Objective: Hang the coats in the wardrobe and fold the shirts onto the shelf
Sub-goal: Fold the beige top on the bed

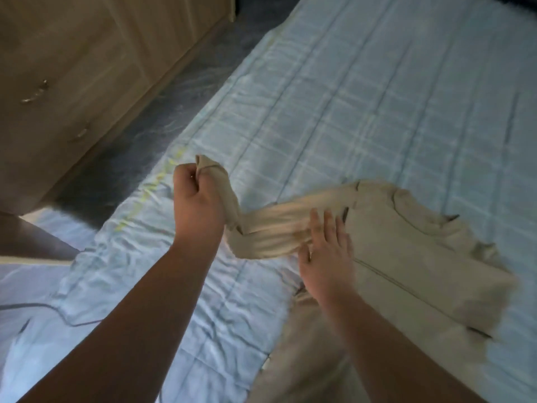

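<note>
A soft beige shirt (406, 257) lies spread and rumpled on the bed (348, 97), whose pale blue checked cover is quilted and creased. One long sleeve (270, 231) is bunched into a twisted rope. The left hand (197, 199) makes a closed fist, its grip holding the sleeve's cuff end lifted off the cover. The right hand (325, 251) lies flat with fingers straight and spread, pressing where the sleeve meets the shirt body. A light wooden wardrobe (72, 68) with metal handles stands beside the bed
</note>
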{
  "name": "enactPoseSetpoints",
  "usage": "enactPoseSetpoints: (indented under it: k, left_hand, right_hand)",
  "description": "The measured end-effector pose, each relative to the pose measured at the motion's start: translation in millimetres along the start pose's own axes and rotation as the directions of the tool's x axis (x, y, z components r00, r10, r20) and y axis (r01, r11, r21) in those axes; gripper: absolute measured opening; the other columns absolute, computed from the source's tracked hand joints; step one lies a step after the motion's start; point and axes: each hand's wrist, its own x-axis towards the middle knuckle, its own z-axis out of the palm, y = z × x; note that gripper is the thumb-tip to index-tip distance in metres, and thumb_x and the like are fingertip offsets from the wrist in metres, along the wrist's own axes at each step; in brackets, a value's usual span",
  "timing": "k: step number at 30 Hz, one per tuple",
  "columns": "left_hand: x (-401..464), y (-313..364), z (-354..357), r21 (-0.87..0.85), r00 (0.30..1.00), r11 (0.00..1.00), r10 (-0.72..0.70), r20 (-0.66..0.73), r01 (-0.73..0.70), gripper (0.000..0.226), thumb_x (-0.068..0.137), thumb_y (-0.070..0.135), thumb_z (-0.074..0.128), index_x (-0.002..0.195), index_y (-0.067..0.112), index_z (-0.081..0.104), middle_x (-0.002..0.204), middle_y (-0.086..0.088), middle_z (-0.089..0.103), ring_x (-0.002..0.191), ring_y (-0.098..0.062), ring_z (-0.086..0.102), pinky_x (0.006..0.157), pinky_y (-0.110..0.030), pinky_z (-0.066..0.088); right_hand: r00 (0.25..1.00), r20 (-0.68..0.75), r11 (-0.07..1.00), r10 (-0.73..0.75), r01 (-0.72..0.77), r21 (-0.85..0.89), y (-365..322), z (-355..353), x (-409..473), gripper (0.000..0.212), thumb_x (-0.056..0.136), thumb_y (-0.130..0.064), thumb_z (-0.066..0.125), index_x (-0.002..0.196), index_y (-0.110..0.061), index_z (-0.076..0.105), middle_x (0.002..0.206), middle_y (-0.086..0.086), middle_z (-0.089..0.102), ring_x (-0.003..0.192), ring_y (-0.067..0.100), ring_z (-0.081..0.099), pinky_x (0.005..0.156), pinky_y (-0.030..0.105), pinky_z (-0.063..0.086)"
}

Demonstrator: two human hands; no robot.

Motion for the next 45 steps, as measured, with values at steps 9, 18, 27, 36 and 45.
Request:
enactPoseSetpoints:
  k: [9,18,27,36,45]
  left_hand:
    - [-122.8,-11.4,183.8,0.115,0.908,0.962,0.188,0.374,-0.247,0.005,0.09,0.025,0.056,0.09,0.021,0.052,0.069,0.01,0.053,0.064,-0.014,0.051,0.062,-0.033,0.043]
    - [-257.7,-61.1,339.8,0.286,0.755,0.884,0.106,0.647,-0.369,0.023,0.083,0.011,0.065,0.106,0.014,0.067,0.097,-0.004,0.068,0.09,-0.022,0.062,0.075,-0.025,0.041]
    - [-346.5,-119.6,391.2,0.345,0.506,0.854,-0.115,0.855,-0.388,0.028,0.088,0.013,0.064,0.116,0.013,0.064,0.102,0.003,0.067,0.093,-0.015,0.064,0.083,-0.02,0.048]
    - [-327.1,-97.7,291.1,0.287,0.51,0.939,-0.156,0.846,-0.188,0.033,0.094,-0.006,0.047,0.104,0.019,0.066,0.096,-0.001,0.072,0.078,-0.006,0.068,0.069,-0.021,0.054]
    - [-290.6,-108.7,78.3,0.5,0.737,0.855,-0.251,0.628,-0.135,0.039,0.089,-0.01,0.044,0.095,0.023,0.063,0.096,-0.006,0.07,0.078,-0.022,0.066,0.069,-0.032,0.049]
  right_hand:
    - [0.966,0.029,0.964,0.259,-0.26,0.064,182.3,-43.7,-58.7,0.074,0.087,-0.045,0.023,0.158,-0.028,0.012,0.166,0.004,0.01,0.152,0.029,0.007,0.121,0.05,0.014]
    - [0.926,0.062,0.907,0.373,-0.378,0.186,336.1,-64.0,-117.2,0.07,0.089,-0.038,0.024,0.157,-0.022,0.019,0.164,0.009,0.016,0.151,0.032,0.01,0.121,0.05,0.015]
    - [0.933,0.078,0.898,0.35,-0.358,0.254,385.9,-33.0,-138.5,0.073,0.09,-0.028,0.041,0.158,-0.022,0.015,0.166,0.003,0.009,0.152,0.027,0.001,0.122,0.048,0.013]
    - [0.96,0.037,0.917,0.277,-0.275,0.289,347.3,-21.4,-165.8,0.072,0.088,-0.033,0.036,0.156,-0.018,0.02,0.164,0.008,0.017,0.15,0.029,0.01,0.122,0.046,0.016]
    - [0.987,0.098,0.965,0.126,-0.144,0.218,274.4,3.4,-238.6,0.07,0.087,-0.028,0.044,0.154,-0.02,0.025,0.163,0.009,0.02,0.151,0.03,0.014,0.119,0.049,0.022]
